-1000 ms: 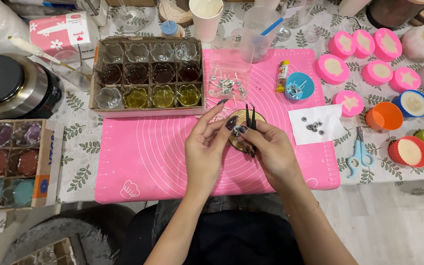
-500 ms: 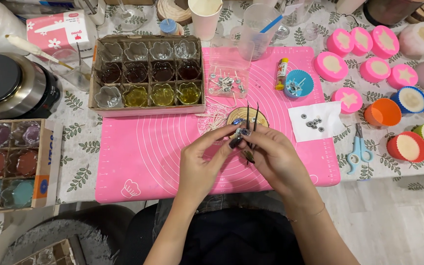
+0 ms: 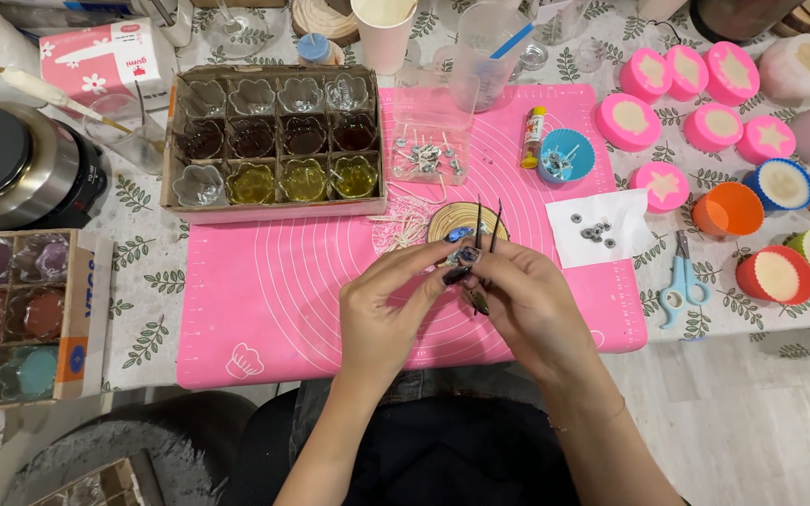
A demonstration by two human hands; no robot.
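Note:
My two hands meet over the near middle of a pink silicone mat [image 3: 274, 290]. My right hand [image 3: 532, 305] grips dark tweezers [image 3: 487, 230] whose two thin tips point away from me. My left hand [image 3: 391, 305] pinches something tiny at its fingertips, right against the tweezers; the piece is too small to make out. Just beyond the fingertips lies a small round wooden slice [image 3: 452, 223], and a bundle of pale wicks [image 3: 400, 225] lies to its left.
A cardboard tray [image 3: 278, 141] of flower-shaped glass cups stands at the mat's far left. A clear box of metal wick tabs [image 3: 430, 150], a blue cup [image 3: 566, 155], white paper [image 3: 602, 228], scissors [image 3: 679, 281], pink and orange moulds [image 3: 696, 98] lie right. A dark pot [image 3: 16, 169] stands left.
Both hands have drawn slightly nearer to me, off the wooden slice, still joined around the tweezers. Nothing else on the table has shifted.

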